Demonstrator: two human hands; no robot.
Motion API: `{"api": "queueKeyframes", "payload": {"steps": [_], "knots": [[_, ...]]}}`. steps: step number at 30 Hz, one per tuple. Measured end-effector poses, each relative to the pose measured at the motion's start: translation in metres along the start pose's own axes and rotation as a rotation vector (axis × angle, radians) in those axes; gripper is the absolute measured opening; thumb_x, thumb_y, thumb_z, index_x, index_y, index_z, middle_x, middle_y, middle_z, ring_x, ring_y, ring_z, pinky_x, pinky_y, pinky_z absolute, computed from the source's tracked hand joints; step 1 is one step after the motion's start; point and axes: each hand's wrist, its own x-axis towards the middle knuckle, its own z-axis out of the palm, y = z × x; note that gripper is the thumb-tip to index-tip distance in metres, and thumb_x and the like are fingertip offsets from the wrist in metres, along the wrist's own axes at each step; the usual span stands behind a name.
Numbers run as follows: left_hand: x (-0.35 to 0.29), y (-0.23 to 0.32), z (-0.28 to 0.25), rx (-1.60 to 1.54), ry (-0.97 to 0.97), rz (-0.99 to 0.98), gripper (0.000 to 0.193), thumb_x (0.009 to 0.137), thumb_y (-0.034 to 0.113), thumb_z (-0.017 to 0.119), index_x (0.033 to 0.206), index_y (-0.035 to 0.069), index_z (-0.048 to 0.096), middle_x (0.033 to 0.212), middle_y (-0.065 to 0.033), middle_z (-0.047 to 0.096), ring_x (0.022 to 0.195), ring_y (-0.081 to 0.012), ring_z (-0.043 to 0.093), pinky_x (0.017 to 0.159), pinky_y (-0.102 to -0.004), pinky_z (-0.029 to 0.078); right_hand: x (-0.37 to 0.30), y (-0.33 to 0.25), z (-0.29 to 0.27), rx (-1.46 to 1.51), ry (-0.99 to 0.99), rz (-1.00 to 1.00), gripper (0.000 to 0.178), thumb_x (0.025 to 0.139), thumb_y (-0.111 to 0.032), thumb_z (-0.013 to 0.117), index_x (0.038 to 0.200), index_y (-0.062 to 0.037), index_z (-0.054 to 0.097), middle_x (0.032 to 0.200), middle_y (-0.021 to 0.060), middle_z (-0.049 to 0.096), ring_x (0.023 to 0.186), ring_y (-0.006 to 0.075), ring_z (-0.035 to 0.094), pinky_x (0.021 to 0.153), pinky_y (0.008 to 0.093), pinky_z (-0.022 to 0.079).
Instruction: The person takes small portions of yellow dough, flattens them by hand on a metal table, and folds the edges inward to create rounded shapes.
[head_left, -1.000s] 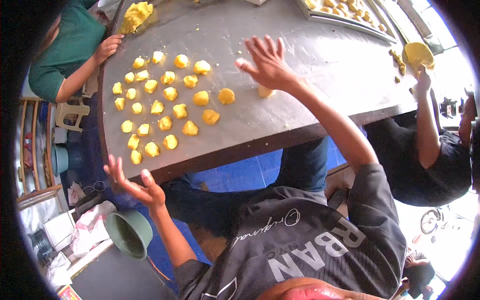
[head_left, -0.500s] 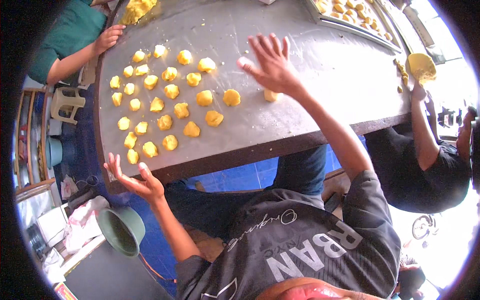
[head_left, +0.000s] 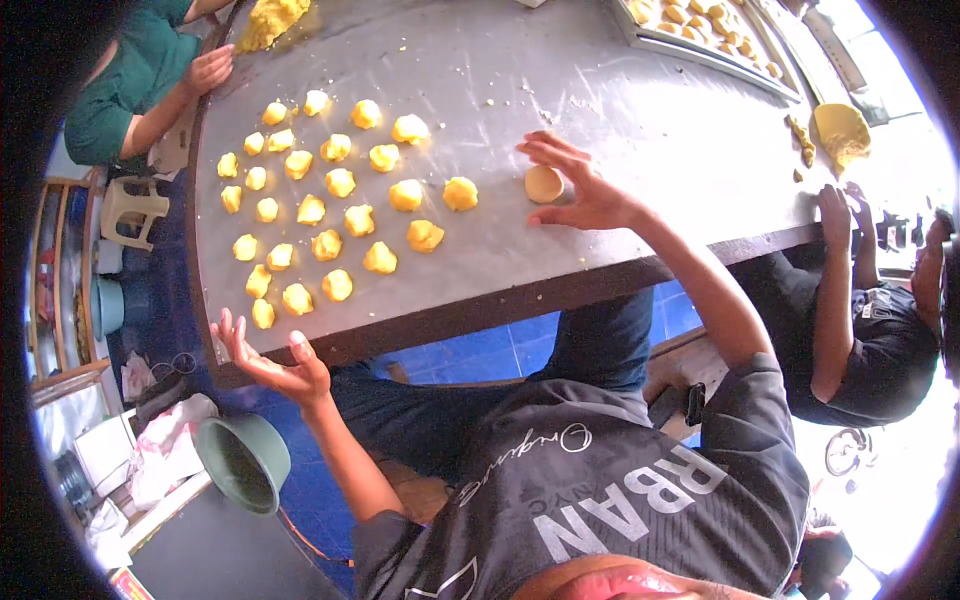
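A smooth, round dough ball [head_left: 544,184] lies on the metal-topped table [head_left: 620,150]. My right hand [head_left: 585,190] is just to its right, fingers and thumb spread on either side of it, not visibly closed on it. Off the table's near left corner my left hand [head_left: 275,365] is held palm up with fingers apart and nothing in it. Several rough yellow dough lumps [head_left: 340,183] lie in loose rows on the left half of the table. One lump [head_left: 460,194] sits closest to the smooth ball, on its left.
A big dough mass [head_left: 270,22] lies at the far left by a person in a green sleeve [head_left: 150,80]. A tray of shaped dough balls [head_left: 715,35] stands far right. A person in black [head_left: 870,350] sits right, near a dough-filled scoop-like yellow piece [head_left: 842,132]. A green basin [head_left: 243,465] is lower left.
My right hand has come down and toward me, from above the table to around the smooth dough ball. The person at right has drawn their hand off the yellow piece. My left hand hardly moved.
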Motion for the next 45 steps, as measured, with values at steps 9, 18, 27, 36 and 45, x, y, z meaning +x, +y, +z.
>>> {"api": "queueKeyframes", "payload": {"steps": [9, 18, 27, 36, 45], "knots": [[-0.008, -0.009, 0.000, -0.092, -0.003, 0.011, 0.059, 0.079, 0.026, 0.059, 0.124, -0.002, 0.033, 0.131, -0.0238, 0.035, 0.130, -0.0423, 0.025, 0.106, -0.0542, 0.023, 0.004, 0.005, 0.002, 0.116, -0.103, 0.093, 0.066, 0.067, -0.025, 0.078, 0.124, -0.0063, 0.050, 0.131, 0.0169, 0.045, 0.121, 0.0314, 0.044, 0.102, 0.0383, 0.036], [-0.015, -0.014, 0.000, -0.100, 0.020, 0.034, 0.058, 0.077, 0.026, 0.060, 0.121, -0.003, 0.034, 0.126, -0.0238, 0.036, 0.128, -0.0429, 0.028, 0.106, -0.0537, 0.025, -0.011, -0.029, 0.033, 0.078, 0.279, 0.383, 0.077, 0.074, -0.017, 0.071, 0.135, -0.0010, 0.028, 0.139, 0.0222, 0.029, 0.129, 0.0357, 0.031, 0.105, 0.0378, 0.031], [-0.016, -0.015, -0.001, -0.122, 0.004, 0.065, 0.058, 0.076, 0.027, 0.060, 0.121, -0.001, 0.035, 0.126, -0.0190, 0.038, 0.128, -0.0400, 0.030, 0.103, -0.0494, 0.030, 0.005, -0.021, 0.023, 0.097, 0.160, 0.183, 0.076, 0.071, -0.017, 0.070, 0.132, 0.0015, 0.030, 0.131, 0.0188, 0.036, 0.124, 0.0345, 0.037, 0.102, 0.0388, 0.033], [-0.015, -0.014, -0.002, -0.150, 0.011, 0.090, 0.053, 0.073, 0.028, 0.060, 0.114, -0.002, 0.042, 0.118, -0.0194, 0.042, 0.122, -0.0428, 0.036, 0.104, -0.0578, 0.027, 0.009, -0.001, -0.013, -0.033, -0.285, -0.027, 0.059, 0.077, -0.021, 0.066, 0.129, -0.0030, 0.042, 0.129, 0.0173, 0.044, 0.123, 0.0333, 0.040, 0.105, 0.0391, 0.032], [-0.013, -0.011, -0.003, -0.125, -0.025, 0.077, 0.050, 0.073, 0.028, 0.060, 0.109, -0.003, 0.046, 0.112, -0.0177, 0.047, 0.117, -0.0417, 0.042, 0.102, -0.0558, 0.031, 0.027, -0.024, -0.035, -0.233, -0.604, 0.063, 0.039, 0.086, -0.017, 0.058, 0.121, -0.0016, 0.050, 0.129, 0.0142, 0.047, 0.120, 0.0279, 0.045, 0.103, 0.0355, 0.035]]}}
